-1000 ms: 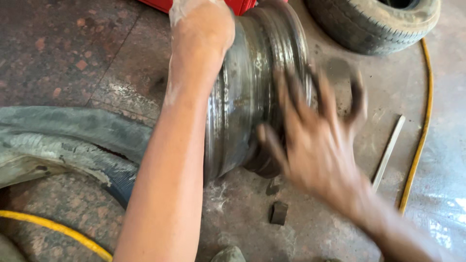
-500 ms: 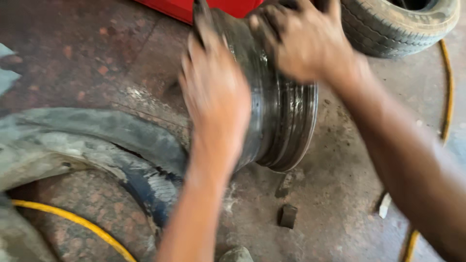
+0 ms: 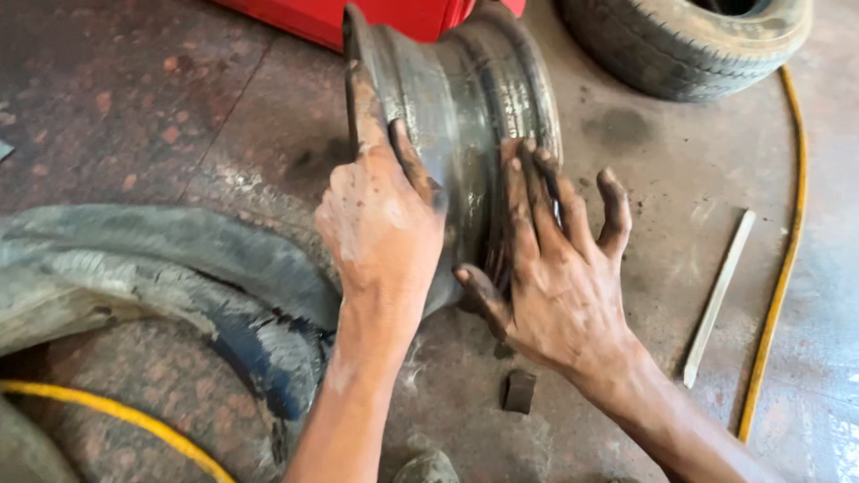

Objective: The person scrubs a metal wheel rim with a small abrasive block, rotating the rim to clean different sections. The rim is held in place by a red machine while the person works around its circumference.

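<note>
Both hands have shifted on the steel wheel rim since half a second ago: then the right hand was up on the top edge and the left hand lay over the near flange. Now the right has come down onto the lower barrel, fingers spread flat against the metal, thumb hooked under; the left sits against the near flange, index stretched up along the lip, other fingers curled on the edge. Neither is pinching, both press open-palmed. Rim stands on edge on the concrete floor, between the red equipment behind and the slack rubber tube at left. Looks like a re-grip to steady or roll it

Hard to tell: rim's hub face and far side are hidden, its top is cut off by the frame. Tyre upper right only partly in view. Small dark block on the floor near the right wrist, unclear what it is. Yellow hose and pale flat bar lie apart at right
</note>
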